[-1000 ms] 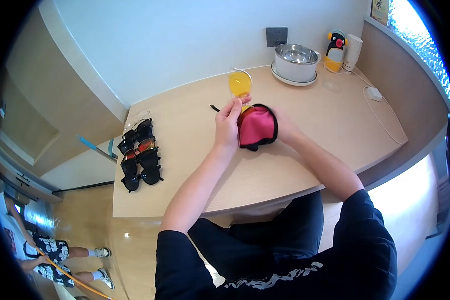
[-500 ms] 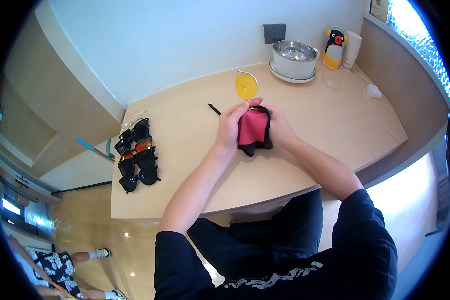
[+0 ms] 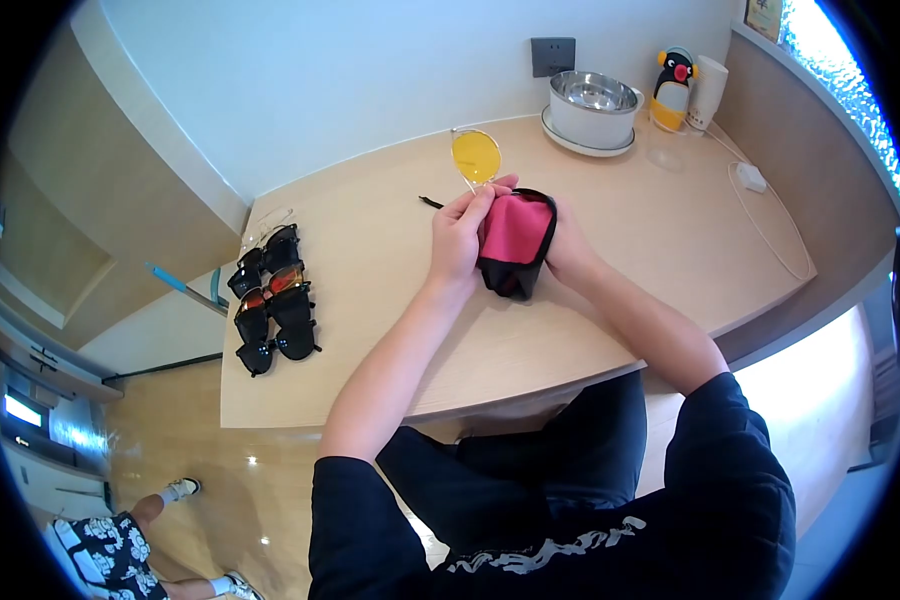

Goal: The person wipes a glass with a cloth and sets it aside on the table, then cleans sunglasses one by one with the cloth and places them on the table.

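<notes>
Apparently at a two-handed step: left hand (image 3: 457,237) pinches yellow-lensed glasses (image 3: 477,157), right hand (image 3: 572,243) grips black-edged pink pouch (image 3: 519,228) alongside; next move calls for steady holds.

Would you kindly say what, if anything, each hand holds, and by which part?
The left hand pinches the yellow-lensed glasses just below the visible lens; the right hand holds the pink pouch by its right side.

- Glasses (image 3: 476,157): yellow lens, pale frame
- Pouch (image 3: 518,228): bright pink, edged in black
- Sunglasses (image 3: 297,340): mostly black, some lenses red-orange
- Bench (image 3: 370,230): light beige wood tone
- Bowl (image 3: 590,125): white outside, silvery inside
- Penguin figure (image 3: 672,95): black and white, yellow base, red beak
- Shirt (image 3: 700,510): black with a greyish-white squiggle
- Shorts (image 3: 110,552): black with white flowers
</notes>
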A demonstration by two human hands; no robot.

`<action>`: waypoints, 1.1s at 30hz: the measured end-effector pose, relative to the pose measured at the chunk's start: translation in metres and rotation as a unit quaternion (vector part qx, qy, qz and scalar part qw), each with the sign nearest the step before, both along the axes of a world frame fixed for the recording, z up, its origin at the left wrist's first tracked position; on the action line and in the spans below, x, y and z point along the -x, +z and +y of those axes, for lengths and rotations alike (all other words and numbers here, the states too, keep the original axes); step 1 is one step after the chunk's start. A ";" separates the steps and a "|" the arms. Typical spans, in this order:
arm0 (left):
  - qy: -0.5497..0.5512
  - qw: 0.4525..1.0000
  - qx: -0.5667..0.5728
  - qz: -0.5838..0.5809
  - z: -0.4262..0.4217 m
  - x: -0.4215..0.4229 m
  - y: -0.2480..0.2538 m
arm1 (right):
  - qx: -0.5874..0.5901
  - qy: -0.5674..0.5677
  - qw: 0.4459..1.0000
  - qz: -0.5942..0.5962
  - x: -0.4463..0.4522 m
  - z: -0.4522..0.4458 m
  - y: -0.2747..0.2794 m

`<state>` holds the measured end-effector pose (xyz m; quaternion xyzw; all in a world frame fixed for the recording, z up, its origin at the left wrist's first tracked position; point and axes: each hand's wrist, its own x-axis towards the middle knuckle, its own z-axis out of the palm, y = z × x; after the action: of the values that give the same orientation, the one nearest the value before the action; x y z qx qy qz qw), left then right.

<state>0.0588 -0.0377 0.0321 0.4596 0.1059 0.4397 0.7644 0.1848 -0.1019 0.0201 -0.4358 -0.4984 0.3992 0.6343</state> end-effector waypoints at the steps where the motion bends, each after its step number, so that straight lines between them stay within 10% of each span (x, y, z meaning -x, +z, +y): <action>1: 0.004 1.000 -0.007 0.014 0.000 0.000 0.001 | -0.001 0.004 1.000 0.030 0.001 0.000 -0.002; 18: 0.026 0.996 -0.078 0.022 0.002 0.002 -0.003 | 0.029 -0.060 0.988 0.138 0.008 0.004 -0.007; 33: 0.076 0.993 -0.091 -0.011 0.009 0.007 0.006 | 0.004 -0.008 0.997 -0.074 0.003 -0.008 0.004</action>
<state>0.0520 -0.0289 0.0378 0.5125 0.0916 0.5096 0.6850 0.1814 -0.1103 0.0245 -0.4706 -0.5388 0.3628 0.5972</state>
